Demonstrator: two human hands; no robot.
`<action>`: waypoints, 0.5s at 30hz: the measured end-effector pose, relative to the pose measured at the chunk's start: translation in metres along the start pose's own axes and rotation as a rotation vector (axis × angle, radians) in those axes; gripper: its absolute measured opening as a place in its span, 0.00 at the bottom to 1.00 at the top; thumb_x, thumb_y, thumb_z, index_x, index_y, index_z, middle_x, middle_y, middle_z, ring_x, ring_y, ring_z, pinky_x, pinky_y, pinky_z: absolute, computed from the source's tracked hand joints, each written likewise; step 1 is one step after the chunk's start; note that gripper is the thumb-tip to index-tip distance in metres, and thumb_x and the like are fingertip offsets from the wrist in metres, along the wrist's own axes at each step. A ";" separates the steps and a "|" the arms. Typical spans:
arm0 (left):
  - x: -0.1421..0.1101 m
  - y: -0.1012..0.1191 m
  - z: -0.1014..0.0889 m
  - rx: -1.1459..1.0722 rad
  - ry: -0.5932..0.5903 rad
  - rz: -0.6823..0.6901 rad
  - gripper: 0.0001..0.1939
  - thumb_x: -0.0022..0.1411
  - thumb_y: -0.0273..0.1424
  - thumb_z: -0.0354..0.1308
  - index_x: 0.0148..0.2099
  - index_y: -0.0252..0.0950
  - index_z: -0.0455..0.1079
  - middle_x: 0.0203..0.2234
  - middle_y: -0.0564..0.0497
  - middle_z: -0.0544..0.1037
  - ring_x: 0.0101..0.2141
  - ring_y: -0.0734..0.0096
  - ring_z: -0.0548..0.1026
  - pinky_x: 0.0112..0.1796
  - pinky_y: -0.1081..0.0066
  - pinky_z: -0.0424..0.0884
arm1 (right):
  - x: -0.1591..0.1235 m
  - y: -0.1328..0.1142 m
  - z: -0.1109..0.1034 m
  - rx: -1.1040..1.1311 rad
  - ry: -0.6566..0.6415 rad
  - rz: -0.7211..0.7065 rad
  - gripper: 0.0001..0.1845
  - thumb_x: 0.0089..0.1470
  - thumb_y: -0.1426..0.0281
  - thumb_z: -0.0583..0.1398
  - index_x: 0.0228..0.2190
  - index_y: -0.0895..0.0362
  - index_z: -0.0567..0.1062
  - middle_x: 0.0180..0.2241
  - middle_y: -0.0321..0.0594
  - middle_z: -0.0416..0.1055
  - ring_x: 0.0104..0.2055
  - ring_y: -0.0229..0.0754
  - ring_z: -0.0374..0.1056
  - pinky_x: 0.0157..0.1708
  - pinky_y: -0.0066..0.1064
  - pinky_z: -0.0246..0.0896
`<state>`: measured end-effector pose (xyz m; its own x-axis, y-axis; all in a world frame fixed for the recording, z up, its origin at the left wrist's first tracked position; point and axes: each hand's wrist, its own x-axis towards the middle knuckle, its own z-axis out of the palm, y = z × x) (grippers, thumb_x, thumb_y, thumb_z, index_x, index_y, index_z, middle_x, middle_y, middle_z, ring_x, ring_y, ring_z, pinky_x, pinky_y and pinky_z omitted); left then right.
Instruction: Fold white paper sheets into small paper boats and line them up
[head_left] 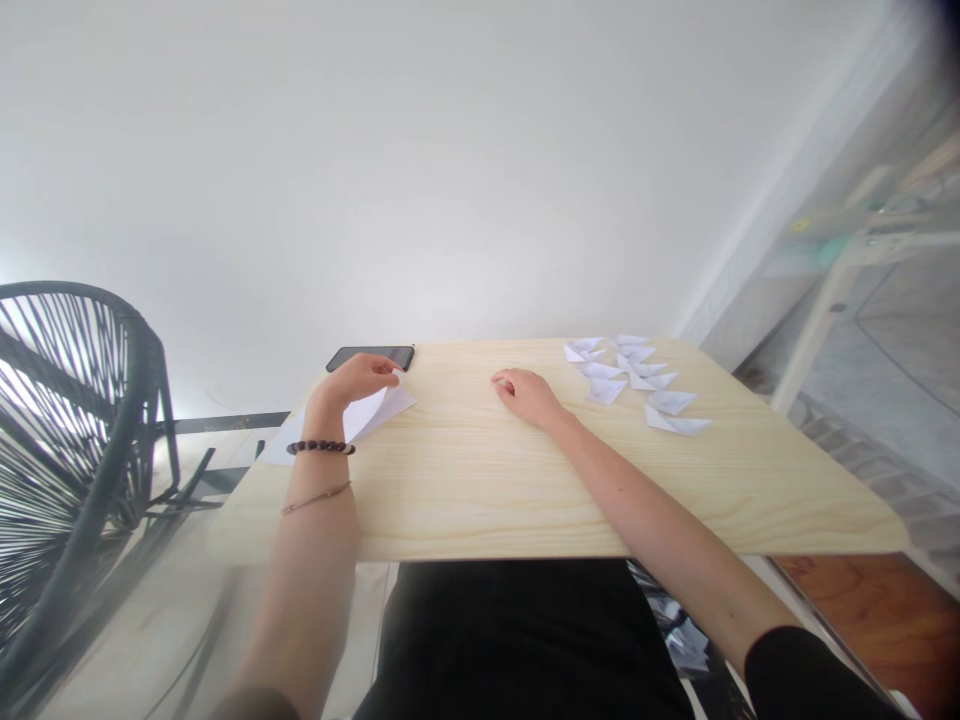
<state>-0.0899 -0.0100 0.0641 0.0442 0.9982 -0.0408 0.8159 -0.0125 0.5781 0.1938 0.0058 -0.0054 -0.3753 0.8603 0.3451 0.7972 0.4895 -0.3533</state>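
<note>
My left hand (367,377), with a dark bead bracelet at the wrist, pinches the raised corner of a white paper sheet (382,405) at the table's left side. The sheet curves up towards the fingers, and more paper lies flat below and behind the wrist. Loosely curled, my right hand (526,393) rests on the tabletop near the middle, with nothing visible in its fingers. To its right lie several folded white paper boats (601,382), grouped towards the back right.
A black phone (345,356) lies at the back left of the light wooden table (480,490). A white wall rises behind the table. A dark woven chair (127,340) stands on the left. At the right is a pale metal frame (821,330).
</note>
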 end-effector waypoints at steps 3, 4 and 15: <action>-0.004 0.013 0.000 0.009 0.090 0.105 0.15 0.43 0.39 0.53 0.33 0.37 0.71 0.24 0.53 0.72 0.26 0.73 0.67 0.26 0.75 0.61 | 0.000 0.001 0.000 0.006 0.007 -0.006 0.13 0.51 0.69 0.49 0.37 0.54 0.70 0.33 0.37 0.70 0.32 0.36 0.63 0.35 0.26 0.53; -0.006 0.019 0.002 0.013 0.109 0.128 0.15 0.44 0.40 0.53 0.32 0.36 0.71 0.24 0.54 0.71 0.26 0.73 0.67 0.26 0.75 0.60 | 0.000 0.000 0.000 0.005 0.005 -0.004 0.13 0.51 0.69 0.49 0.37 0.54 0.70 0.33 0.37 0.70 0.32 0.36 0.63 0.35 0.26 0.53; 0.001 0.073 0.063 -0.083 0.084 0.468 0.14 0.49 0.41 0.52 0.30 0.35 0.68 0.23 0.51 0.72 0.25 0.73 0.68 0.27 0.75 0.63 | 0.000 -0.005 -0.008 0.150 0.018 0.155 0.19 0.56 0.63 0.43 0.42 0.54 0.67 0.25 0.35 0.72 0.35 0.37 0.66 0.38 0.27 0.53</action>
<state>0.0059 -0.0138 0.0551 0.3461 0.8880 0.3027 0.6704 -0.4598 0.5824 0.1936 0.0027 0.0033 -0.2441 0.9250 0.2911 0.7652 0.3682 -0.5282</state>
